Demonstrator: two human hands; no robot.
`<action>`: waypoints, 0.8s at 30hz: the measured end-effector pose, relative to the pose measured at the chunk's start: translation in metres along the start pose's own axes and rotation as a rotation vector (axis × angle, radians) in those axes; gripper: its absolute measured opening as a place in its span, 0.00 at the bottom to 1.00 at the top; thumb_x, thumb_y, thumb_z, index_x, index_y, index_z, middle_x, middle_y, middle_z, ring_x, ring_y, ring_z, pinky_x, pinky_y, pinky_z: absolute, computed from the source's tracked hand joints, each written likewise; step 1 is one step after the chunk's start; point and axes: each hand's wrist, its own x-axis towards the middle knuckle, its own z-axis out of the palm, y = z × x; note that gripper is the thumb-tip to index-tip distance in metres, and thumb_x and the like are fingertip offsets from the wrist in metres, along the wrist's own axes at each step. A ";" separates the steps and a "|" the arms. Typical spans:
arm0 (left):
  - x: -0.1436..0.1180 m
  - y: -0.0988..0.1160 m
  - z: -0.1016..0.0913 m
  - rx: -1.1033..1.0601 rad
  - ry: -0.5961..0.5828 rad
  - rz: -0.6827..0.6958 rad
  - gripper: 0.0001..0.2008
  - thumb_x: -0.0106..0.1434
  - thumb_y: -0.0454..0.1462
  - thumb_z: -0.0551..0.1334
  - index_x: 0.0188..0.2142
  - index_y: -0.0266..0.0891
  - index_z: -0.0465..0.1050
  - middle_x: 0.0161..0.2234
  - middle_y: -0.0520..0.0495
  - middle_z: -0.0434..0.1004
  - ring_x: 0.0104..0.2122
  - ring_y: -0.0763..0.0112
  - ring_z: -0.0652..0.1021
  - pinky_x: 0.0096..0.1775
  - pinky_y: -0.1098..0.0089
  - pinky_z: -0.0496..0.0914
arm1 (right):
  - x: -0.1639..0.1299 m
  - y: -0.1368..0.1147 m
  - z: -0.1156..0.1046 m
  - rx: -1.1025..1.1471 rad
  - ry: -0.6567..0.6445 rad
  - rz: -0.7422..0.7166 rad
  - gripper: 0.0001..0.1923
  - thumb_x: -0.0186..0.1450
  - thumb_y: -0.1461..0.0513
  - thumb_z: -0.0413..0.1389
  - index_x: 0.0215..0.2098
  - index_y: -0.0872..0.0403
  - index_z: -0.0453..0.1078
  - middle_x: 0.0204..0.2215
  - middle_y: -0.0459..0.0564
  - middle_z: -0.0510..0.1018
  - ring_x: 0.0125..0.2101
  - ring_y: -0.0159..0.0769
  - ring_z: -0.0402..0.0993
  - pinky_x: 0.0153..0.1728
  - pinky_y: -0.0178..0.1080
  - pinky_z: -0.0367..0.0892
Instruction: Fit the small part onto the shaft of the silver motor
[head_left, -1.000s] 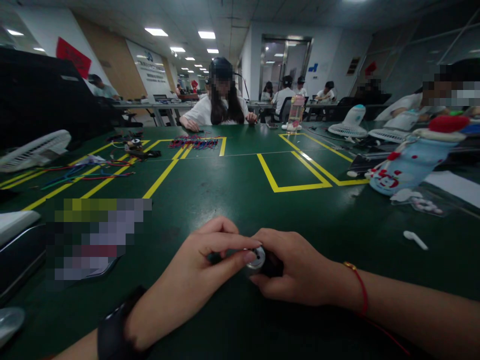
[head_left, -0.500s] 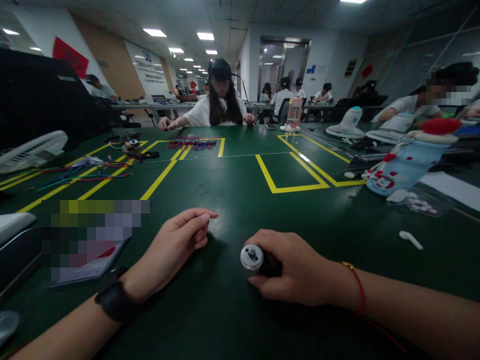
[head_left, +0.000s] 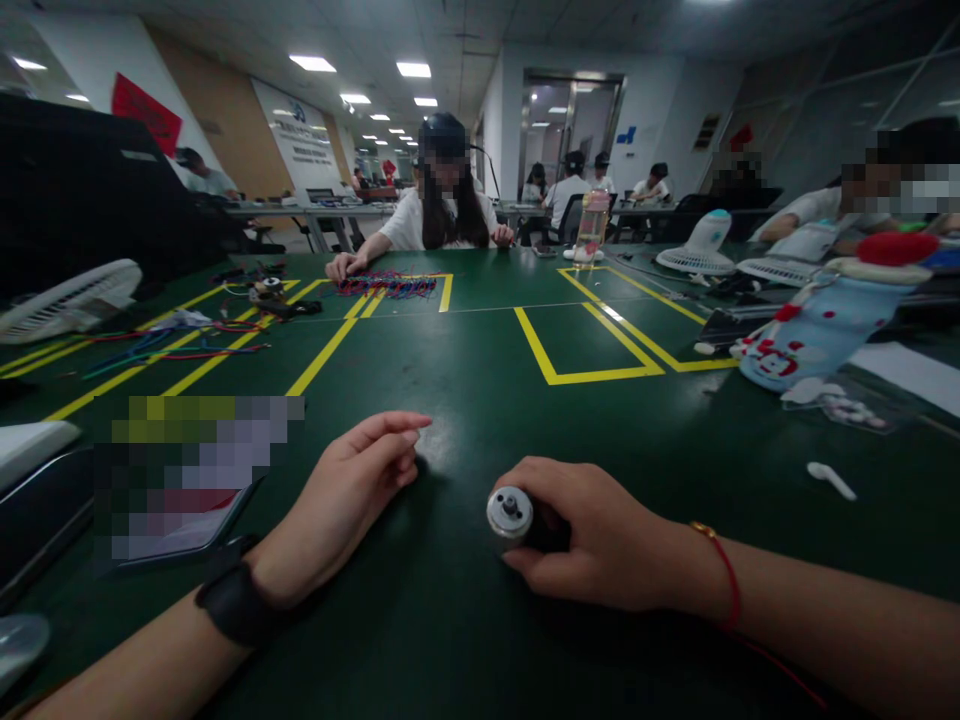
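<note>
My right hand (head_left: 600, 530) is wrapped round a small electric motor (head_left: 511, 514). The motor's round silver end faces me, with a short shaft in the middle and small holes beside it. Its dark body is mostly hidden by my fingers and palm. To the left, my left hand (head_left: 367, 485) rests on its side on the green table (head_left: 450, 620), holding nothing that I can see. Its index finger is stretched out, the thumb lies close to it, and the other fingers are loosely curled. A gap of bare tabletop separates this hand from the motor.
A phone-like slab (head_left: 195, 530), partly blurred, lies left of my left hand. Yellow tape (head_left: 600, 378) marks the table. Tangled wires (head_left: 390, 286) lie before a person (head_left: 442, 200) opposite. At right are a blue bottle (head_left: 825, 325), a white earbud (head_left: 831, 480) and white fans (head_left: 701, 245).
My view has shifted slightly, so things sit a little further right. Both my hands keep their pose, the motor still in the right. The person opposite has moved a hand down to the wires.
</note>
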 end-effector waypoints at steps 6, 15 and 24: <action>-0.015 0.010 0.007 0.684 -0.093 0.287 0.11 0.62 0.39 0.63 0.45 0.44 0.73 0.33 0.51 0.70 0.30 0.70 0.71 0.32 0.71 0.64 | 0.001 0.001 0.000 0.001 0.010 -0.014 0.16 0.57 0.62 0.61 0.44 0.53 0.67 0.37 0.45 0.73 0.32 0.31 0.66 0.31 0.33 0.60; -0.040 0.022 0.041 0.761 -0.365 0.433 0.06 0.66 0.36 0.60 0.38 0.49 0.77 0.36 0.52 0.69 0.36 0.70 0.72 0.38 0.70 0.66 | 0.002 0.001 0.004 -0.032 0.015 -0.015 0.13 0.58 0.61 0.60 0.40 0.54 0.67 0.33 0.44 0.72 0.28 0.30 0.65 0.27 0.33 0.58; -0.016 0.016 0.006 0.835 -0.514 0.326 0.05 0.63 0.37 0.64 0.35 0.50 0.81 0.30 0.54 0.64 0.32 0.71 0.70 0.33 0.71 0.63 | 0.001 0.002 0.001 -0.003 0.014 -0.010 0.16 0.57 0.62 0.61 0.44 0.53 0.68 0.35 0.44 0.72 0.30 0.31 0.65 0.29 0.33 0.59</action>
